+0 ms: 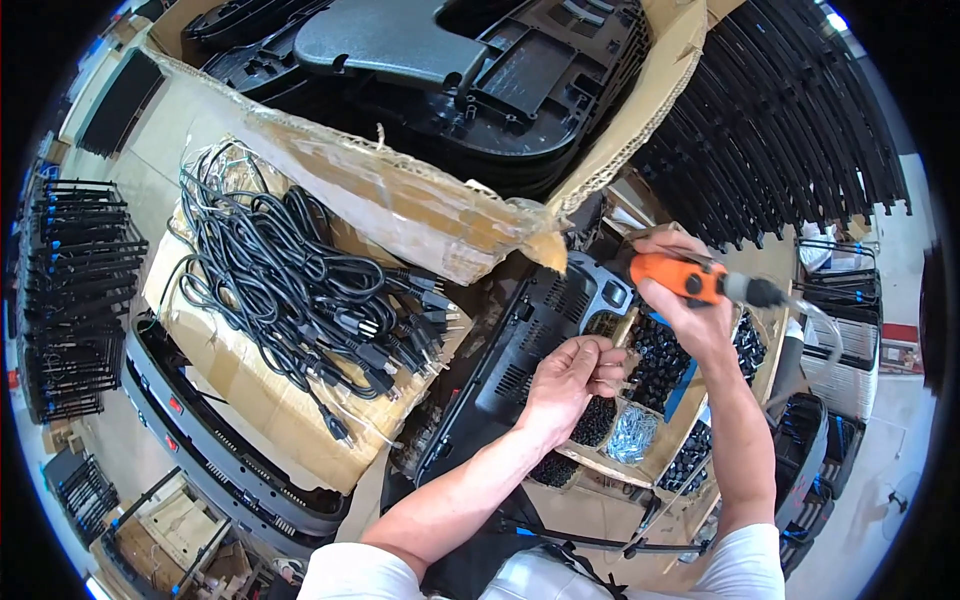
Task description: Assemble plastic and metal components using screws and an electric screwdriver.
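My right hand [698,318] is wrapped round an orange electric screwdriver [668,277], whose grey and black end points right, with a pale cord beside it. My left hand [572,385] is closed, thumb against curled fingers, over the edge of a parts box; whatever the fingers pinch is too small to make out. Under and beside that hand lies a long black plastic housing [527,345] with vent slots. The divided cardboard parts box [655,472] holds black fasteners [658,362] and silver screws [632,434] in separate compartments.
A large open carton [390,195] of black plastic shells [380,45] stands ahead. To the left, bundled black power cords [290,270] lie on a cardboard box [215,410]. Long black bars [770,120] are stacked at the far right, with black frames [75,290] at the far left.
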Demonstrator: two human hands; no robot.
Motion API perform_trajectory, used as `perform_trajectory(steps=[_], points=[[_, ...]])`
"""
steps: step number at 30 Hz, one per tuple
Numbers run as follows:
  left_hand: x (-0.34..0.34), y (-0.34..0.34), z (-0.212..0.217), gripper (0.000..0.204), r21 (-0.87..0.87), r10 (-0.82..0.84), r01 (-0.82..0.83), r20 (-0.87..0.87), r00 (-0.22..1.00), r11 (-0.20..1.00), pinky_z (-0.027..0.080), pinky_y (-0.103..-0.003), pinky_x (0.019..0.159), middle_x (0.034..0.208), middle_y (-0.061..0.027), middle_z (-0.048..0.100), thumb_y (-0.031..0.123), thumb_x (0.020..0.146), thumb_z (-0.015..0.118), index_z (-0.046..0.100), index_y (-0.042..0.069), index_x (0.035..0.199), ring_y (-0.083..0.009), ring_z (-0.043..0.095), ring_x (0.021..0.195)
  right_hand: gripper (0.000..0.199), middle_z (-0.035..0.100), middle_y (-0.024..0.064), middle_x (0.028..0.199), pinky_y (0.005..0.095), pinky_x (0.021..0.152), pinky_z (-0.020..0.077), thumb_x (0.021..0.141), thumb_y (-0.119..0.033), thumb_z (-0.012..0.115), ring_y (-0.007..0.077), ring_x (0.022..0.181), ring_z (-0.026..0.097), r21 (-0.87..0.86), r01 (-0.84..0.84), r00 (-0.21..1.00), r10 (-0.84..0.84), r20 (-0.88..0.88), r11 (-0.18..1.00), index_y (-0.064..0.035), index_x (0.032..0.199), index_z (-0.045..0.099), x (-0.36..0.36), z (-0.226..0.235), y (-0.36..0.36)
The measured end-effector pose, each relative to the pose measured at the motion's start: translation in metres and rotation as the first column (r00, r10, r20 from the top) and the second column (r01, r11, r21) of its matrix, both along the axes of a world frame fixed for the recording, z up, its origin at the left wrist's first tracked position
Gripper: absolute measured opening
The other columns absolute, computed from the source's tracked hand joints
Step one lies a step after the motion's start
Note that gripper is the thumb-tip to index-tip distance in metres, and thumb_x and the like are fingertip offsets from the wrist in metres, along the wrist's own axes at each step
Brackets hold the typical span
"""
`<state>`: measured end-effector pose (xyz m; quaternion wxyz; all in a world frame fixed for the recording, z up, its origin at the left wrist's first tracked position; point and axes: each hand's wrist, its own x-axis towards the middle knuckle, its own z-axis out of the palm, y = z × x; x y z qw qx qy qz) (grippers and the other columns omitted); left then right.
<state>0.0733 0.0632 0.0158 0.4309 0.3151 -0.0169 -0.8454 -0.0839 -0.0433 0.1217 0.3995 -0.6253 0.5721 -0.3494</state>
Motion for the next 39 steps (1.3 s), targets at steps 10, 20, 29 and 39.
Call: perform_trajectory(steps=[10, 20, 29, 39], points=[[0.029, -0.013, 0.003, 0.028, 0.226, 0.076, -0.043, -0.140, 0.987, 0.973, 0.054, -0.024, 0.071, 0.097, 0.0005, 0.070, 0.020, 0.110, 0.063, 0.070, 0.003, 0.132, -0.0095, 0.064, 0.084, 0.055, 0.071, 0.0221, 0.130, 0.0484, 0.112, 0.0514, 0.087, 0.000, 0.077, 0.0317, 0.127, 0.067, -0.032, -0.077, 0.972, 0.082, 0.222, 0.997, 0.0016, 0.137, 0.054, 0.002, 0.029, 0.058], [0.031, -0.003, 0.001, 0.023, 0.091, 0.064, -0.052, -0.140, 0.988, 0.994, 0.036, -0.022, 0.062, 0.072, 0.0048, 0.055, 0.016, 0.106, 0.065, 0.076, 0.000, 0.119, -0.0059, 0.045, 0.065, 0.057, 0.070, 0.0212, 0.129, 0.0518, 0.113, 0.0498, 0.088, -0.006, 0.079, 0.0370, 0.128, 0.066, 0.005, -0.057, 0.969, 0.055, 0.242, 0.998, 0.0003, 0.138, 0.054, 0.005, 0.029, 0.075], [0.032, 0.004, -0.005, 0.027, 0.263, 0.133, -0.062, -0.258, 0.957, 0.963, 0.043, -0.024, 0.068, 0.081, 0.0050, 0.055, 0.023, 0.112, 0.059, 0.069, 0.002, 0.125, -0.0081, 0.051, 0.075, 0.057, 0.070, 0.0207, 0.129, 0.0533, 0.113, 0.0499, 0.088, -0.009, 0.081, 0.0380, 0.127, 0.066, -0.008, -0.062, 0.966, 0.062, 0.250, 0.998, -0.0020, 0.138, 0.054, 0.005, 0.029, 0.084], [0.013, -0.008, 0.004, 0.032, 0.515, 0.271, -0.106, -0.256, 0.928, 0.851, 0.040, -0.023, 0.056, 0.080, 0.0049, 0.052, 0.030, 0.112, 0.057, 0.073, 0.002, 0.116, -0.0069, 0.048, 0.065, 0.056, 0.067, 0.0198, 0.133, 0.0531, 0.116, 0.0476, 0.089, -0.002, 0.080, 0.0356, 0.131, 0.064, -0.021, -0.225, 0.955, 0.225, 0.191, 0.974, -0.0030, 0.138, 0.052, 0.013, 0.024, 0.100]])
